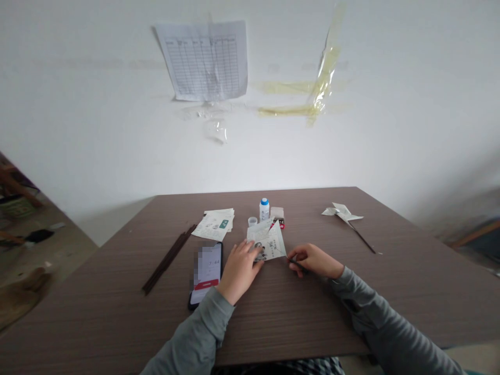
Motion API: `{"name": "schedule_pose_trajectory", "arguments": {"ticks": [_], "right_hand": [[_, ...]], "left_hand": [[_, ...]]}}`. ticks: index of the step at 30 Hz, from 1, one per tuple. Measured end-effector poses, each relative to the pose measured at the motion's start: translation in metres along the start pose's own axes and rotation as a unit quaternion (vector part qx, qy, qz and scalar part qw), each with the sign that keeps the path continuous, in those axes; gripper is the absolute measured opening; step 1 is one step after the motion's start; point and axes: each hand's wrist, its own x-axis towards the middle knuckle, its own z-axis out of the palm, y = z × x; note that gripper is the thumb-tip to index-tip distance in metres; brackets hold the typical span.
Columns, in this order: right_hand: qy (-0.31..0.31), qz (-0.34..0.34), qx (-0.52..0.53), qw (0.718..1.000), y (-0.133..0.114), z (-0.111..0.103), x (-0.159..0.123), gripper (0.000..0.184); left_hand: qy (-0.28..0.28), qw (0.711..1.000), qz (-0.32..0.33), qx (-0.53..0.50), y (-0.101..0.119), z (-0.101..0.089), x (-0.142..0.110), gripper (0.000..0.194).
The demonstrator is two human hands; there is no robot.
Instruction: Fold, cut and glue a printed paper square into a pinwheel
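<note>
Left hand (239,272): my fingers spread, pressing the paper square (269,240).
Right hand (314,261): my fingers pinching a dark stick (299,266) just beside its corner.

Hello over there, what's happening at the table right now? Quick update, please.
Left hand pressing on a printed paper square. Right hand pinching a thin dark stick at the paper's corner. Phone beside the left hand.

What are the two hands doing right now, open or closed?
Left hand: open, resting on a printed paper sheet, not gripping.
Right hand: closed, pinching a thin dark stick.
</note>
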Motion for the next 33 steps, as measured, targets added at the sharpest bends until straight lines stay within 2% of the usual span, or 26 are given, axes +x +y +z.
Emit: {"name": "schedule_pose_trajectory", "arguments": {"ticks": [4, 10, 14, 19, 22, 24, 26, 29, 33], "right_hand": [[-0.016, 0.017, -0.027, 0.999, -0.006, -0.005, -0.004, 0.040], [-0.011, 0.051, -0.057, 0.997, -0.013, -0.012, -0.011, 0.036], [-0.022, 0.043, -0.070, 0.996, -0.012, -0.020, -0.013, 0.032], [-0.061, 0.042, -0.029, 0.997, -0.007, -0.039, -0.018, 0.040], [-0.065, 0.014, -0.023, 0.998, -0.003, -0.052, -0.021, 0.046], [-0.026, -0.007, -0.037, 0.999, 0.000, -0.055, -0.021, 0.049], [0.042, -0.032, -0.080, 0.995, 0.001, -0.051, -0.017, 0.047], [0.136, -0.087, -0.180, 0.970, 0.000, -0.034, -0.009, 0.040], [0.197, -0.130, -0.264, 0.935, -0.001, -0.004, 0.002, 0.042]], "left_hand": [[-0.038, 0.999, -0.012, 0.013, 0.002, -0.002, -0.002, 0.039], [-0.023, 1.000, -0.007, 0.012, -0.001, -0.001, -0.003, 0.036], [-0.014, 1.000, -0.003, 0.010, 0.000, -0.001, -0.004, 0.035], [-0.030, 0.999, -0.010, 0.011, 0.002, -0.003, -0.005, 0.037], [-0.016, 1.000, -0.003, -0.006, -0.002, 0.000, -0.005, 0.035], [-0.002, 1.000, 0.010, -0.014, -0.005, 0.003, -0.004, 0.032], [0.001, 1.000, 0.025, -0.014, -0.006, 0.006, -0.004, 0.031], [-0.007, 0.999, 0.041, -0.009, -0.002, 0.005, -0.005, 0.032], [-0.017, 0.999, 0.046, -0.017, 0.011, 0.000, -0.007, 0.030]]}}
